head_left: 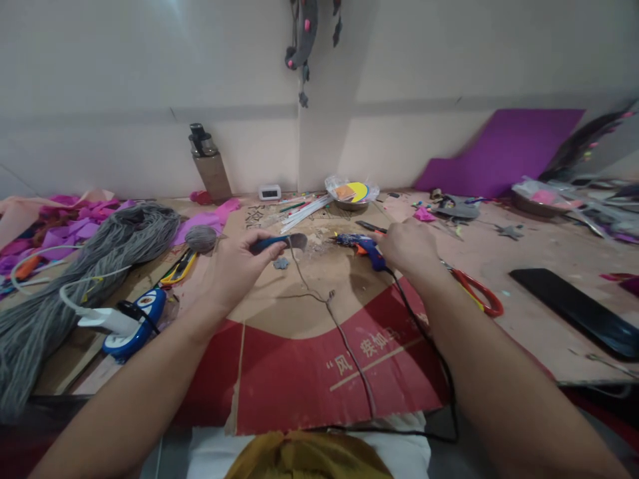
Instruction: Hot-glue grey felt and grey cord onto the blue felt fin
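Observation:
Pinched in my left hand [249,259] is a dark blue-grey curved piece [295,241], held above the cardboard [279,306]. A thin grey cord [347,342] hangs near it and runs down over the red printed part of the cardboard. My right hand [407,246] is closed beside the blue glue gun [367,248], whose tip points left; its fingers are mostly turned away, so what they grip is hidden. A small grey felt shape [281,264] lies under my left hand. The gun's black cable [424,332] passes beneath my right forearm.
Grey yarn [120,246], a yellow cutter [180,267] and a blue power strip [142,326] lie left. Red-handled scissors [476,293] and a black phone [574,313] are right. A bowl [352,199] and white sticks [309,213] stand near the wall.

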A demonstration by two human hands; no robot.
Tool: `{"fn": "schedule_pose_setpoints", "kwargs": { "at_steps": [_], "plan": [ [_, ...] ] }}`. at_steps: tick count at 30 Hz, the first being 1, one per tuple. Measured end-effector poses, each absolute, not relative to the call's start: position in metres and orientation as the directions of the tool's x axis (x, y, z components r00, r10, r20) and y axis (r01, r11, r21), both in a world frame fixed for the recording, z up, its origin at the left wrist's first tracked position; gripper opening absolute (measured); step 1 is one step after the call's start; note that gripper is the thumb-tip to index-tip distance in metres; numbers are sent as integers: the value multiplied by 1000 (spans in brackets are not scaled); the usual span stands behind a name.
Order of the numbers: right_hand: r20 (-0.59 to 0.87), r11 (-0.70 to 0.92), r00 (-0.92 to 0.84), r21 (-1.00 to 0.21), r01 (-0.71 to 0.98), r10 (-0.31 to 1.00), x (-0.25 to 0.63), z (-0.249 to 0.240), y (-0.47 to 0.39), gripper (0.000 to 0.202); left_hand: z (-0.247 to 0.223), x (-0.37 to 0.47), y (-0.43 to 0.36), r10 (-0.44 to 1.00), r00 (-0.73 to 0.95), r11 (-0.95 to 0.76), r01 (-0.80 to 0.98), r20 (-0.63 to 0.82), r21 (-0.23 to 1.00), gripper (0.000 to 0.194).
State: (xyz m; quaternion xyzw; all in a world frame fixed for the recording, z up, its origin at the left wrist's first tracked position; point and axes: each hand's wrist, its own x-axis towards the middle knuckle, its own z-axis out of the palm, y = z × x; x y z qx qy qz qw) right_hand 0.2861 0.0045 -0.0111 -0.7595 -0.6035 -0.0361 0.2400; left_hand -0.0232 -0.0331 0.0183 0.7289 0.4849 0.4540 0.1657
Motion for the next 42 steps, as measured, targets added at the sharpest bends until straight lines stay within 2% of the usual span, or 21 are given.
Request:
{"fn": "schedule_pose_setpoints", "kwargs": {
  "at_steps": [1,3,5,7,8,9,11,13,15,18,22,26,29,38,42],
  "plan": [
    [445,-113,278,-361,926,852,281,-5,-1,34,18,-23,-34,835,114,-497,578,539,647,22],
    [566,117,215,-492,863,796,260,2,-13,27,19,-22,-37,785,130,-542,619,606,569,19],
    [509,326,116,-693,643,853,229,3,-26,25,19,-20,-40,741,151,-574,648,654,501,17],
    [357,357,-59,-877,322,932,197,1,-39,26,19,-19,-41,716,168,-592,661,678,461,16],
    [326,345,-139,-926,151,935,184,-1,-45,27,19,-18,-41,709,174,-596,666,683,449,15],
    [300,310,-211,-951,18,930,173,-3,-50,27,19,-18,-41,708,180,-595,672,683,440,15],
    [236,213,-306,-971,-108,922,162,-4,-56,30,19,-17,-40,726,180,-576,687,664,444,15],
    [227,207,-295,-973,-97,928,163,-3,-57,29,22,-15,-40,790,158,-518,689,593,507,16],
    [284,293,-231,-956,7,931,171,-2,-56,21,26,-13,-40,874,124,-429,653,470,625,17],
    [407,434,-161,-877,208,899,181,-1,-53,10,34,-8,-41,950,127,-308,525,284,793,16],
    [545,541,-115,-741,398,830,185,2,-56,5,36,-5,-40,968,164,-240,369,191,898,16],
    [633,606,-137,-622,496,762,186,8,-60,2,31,-7,-38,964,213,-229,351,161,908,19],
    [681,633,-122,-580,514,722,189,11,-59,2,29,-9,-37,954,259,-250,394,154,884,19],
    [694,621,-78,-582,524,716,193,10,-56,4,26,-11,-35,915,386,-291,427,118,856,23],
    [670,602,-60,-619,504,740,194,9,-55,4,29,-10,-37,906,416,-283,446,84,849,23]
  ]
}}
